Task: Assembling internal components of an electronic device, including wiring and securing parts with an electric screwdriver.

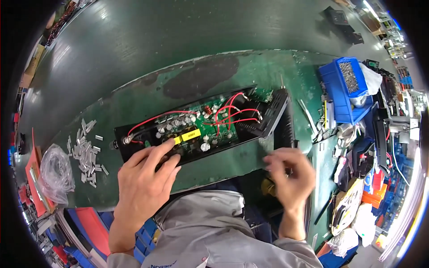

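Looking down at the green workbench (210, 71), we find a long black case (203, 129) lying open near its front edge, with a green circuit board (210, 127), red wires (232, 114) and small upright parts exposed inside. We judge the case stiff and fairly heavy, while the board and wires are fragile; any hold belongs on the black outer walls, not the parts. Our left hand (145, 176) rests on the near wall at the case's left end, fingers spread and flat, pressing rather than gripping, with the forefinger reaching a yellow label (190, 135). Our right hand (290, 172) hovers off the bench's front edge, right of the case, blurred; we cannot tell whether it holds anything. Small metal pieces (87, 149) lie scattered to the left, and a blue bin (342, 96) of screws stands to the right.
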